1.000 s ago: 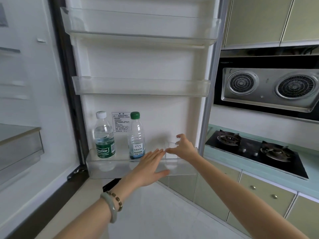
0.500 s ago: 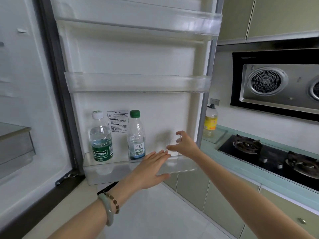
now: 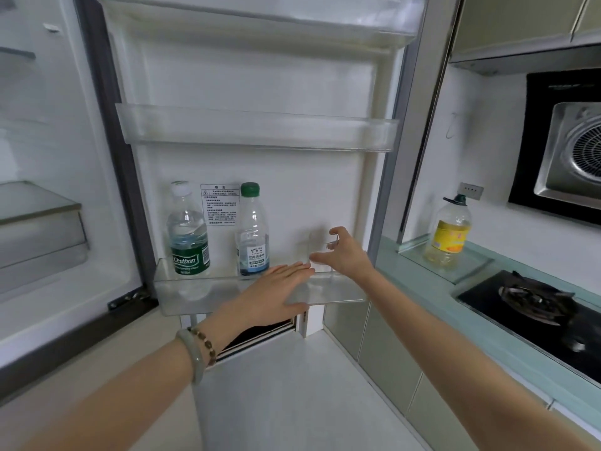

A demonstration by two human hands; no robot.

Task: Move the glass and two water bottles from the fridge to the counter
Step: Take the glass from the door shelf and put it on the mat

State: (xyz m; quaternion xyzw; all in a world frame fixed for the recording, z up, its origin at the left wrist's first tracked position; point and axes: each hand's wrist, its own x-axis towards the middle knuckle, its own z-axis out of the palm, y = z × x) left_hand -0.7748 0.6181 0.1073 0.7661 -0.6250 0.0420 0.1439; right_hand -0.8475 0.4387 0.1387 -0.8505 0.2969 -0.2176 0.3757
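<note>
Fingers [image 3: 335, 232] of the right hand [image 3: 344, 255] curl spread around the glass [image 3: 317, 252] at the door shelf's [image 3: 227, 296] 3 o'clock end; judged best gripped low and lifted straight clear of the rail, left hand [image 3: 276, 294] flat, steadying.

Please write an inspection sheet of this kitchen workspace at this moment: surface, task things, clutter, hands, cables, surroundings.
Surface: light green counter, with gas hob set in.
Job's things: white-capped bottle, green-capped bottle and clear glass all upright in lowest door shelf.
Clutter: yellow-labelled oil bottle on the counter corner.
Hands: right hand open, curled around the glass, contact unclear; left hand flat, open, before the shelf.
Cables: nothing seen.
Surroundings: open fridge, upper door shelves hold nothing seen, range hood, cabinets.
</note>
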